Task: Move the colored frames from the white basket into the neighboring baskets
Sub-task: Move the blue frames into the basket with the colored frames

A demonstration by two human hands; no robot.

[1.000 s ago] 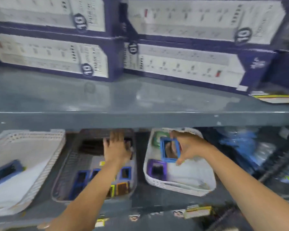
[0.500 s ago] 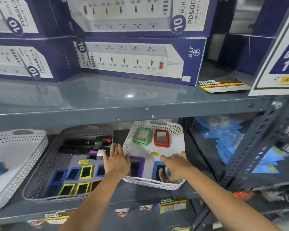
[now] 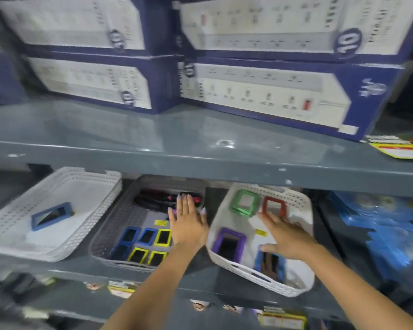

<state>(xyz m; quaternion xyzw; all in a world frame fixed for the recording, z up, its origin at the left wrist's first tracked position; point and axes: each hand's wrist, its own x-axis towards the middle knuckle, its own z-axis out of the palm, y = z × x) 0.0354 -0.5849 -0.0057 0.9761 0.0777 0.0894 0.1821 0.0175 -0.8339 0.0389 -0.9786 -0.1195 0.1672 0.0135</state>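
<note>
A white basket [image 3: 239, 265] on the lower shelf holds a green frame [image 3: 245, 202], a red frame [image 3: 274, 206], a purple frame [image 3: 229, 244] and a blue frame [image 3: 271, 262] near its front rim. My right hand [image 3: 287, 236] hovers flat over this basket, fingers spread, holding nothing, just above the blue frame. My left hand [image 3: 188, 221] lies open and flat over the right side of the grey basket [image 3: 110, 232], which holds several blue and yellow frames [image 3: 148, 244]. A second white basket [image 3: 17, 225] at the left holds one blue frame [image 3: 51, 216].
Dark brushes [image 3: 157, 198] lie at the back of the grey basket. The upper shelf edge [image 3: 200, 167] overhangs the baskets, with boxed power strips [image 3: 267, 89] on it. Blue packets [image 3: 382, 234] fill the bay to the right. Price labels [image 3: 122, 288] line the lower shelf front.
My right hand put the blue frame down at the front of the white basket and let go, then lifted with fingers spread. My left hand stayed over the grey basket.
</note>
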